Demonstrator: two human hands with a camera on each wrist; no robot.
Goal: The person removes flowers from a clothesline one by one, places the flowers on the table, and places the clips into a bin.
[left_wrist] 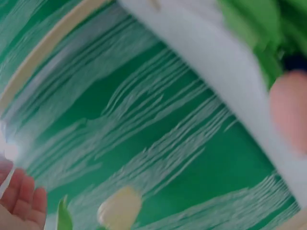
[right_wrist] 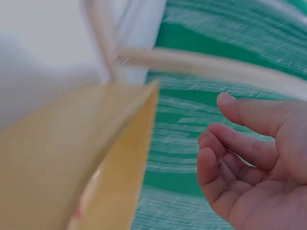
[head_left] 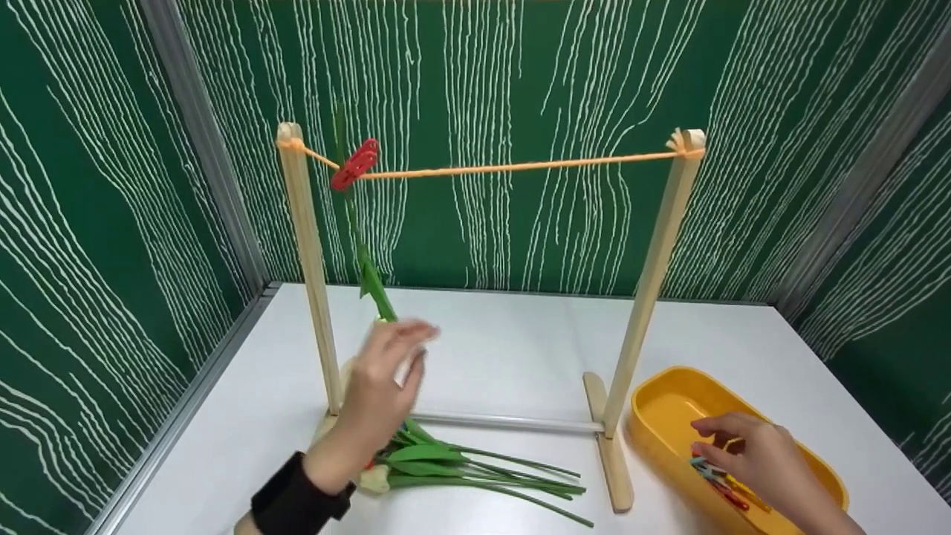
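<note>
A red clothespin (head_left: 355, 165) clips a tulip's green stem (head_left: 351, 215) to the orange string (head_left: 520, 168); the flower hangs head down near the left post. In the left wrist view its cream bloom (left_wrist: 120, 208) shows. My left hand (head_left: 379, 383) hovers in front of this hanging tulip, fingers relaxed, holding nothing. Below that hand, several tulips (head_left: 431, 464) lie on the table with stems to the right. Above the yellow basin (head_left: 669, 438), my right hand (head_left: 773, 457) has loosely bent fingers and nothing between them. Several small coloured clothespins (head_left: 732, 494) lie in the basin, partly hidden by this hand.
Two wooden posts, left (head_left: 312, 275) and right (head_left: 654, 282), hold the string. A pale crossbar (head_left: 513, 422) joins their feet near the white table (head_left: 490, 357). Green walls (head_left: 475, 89) with white wavy lines stand behind and at both sides.
</note>
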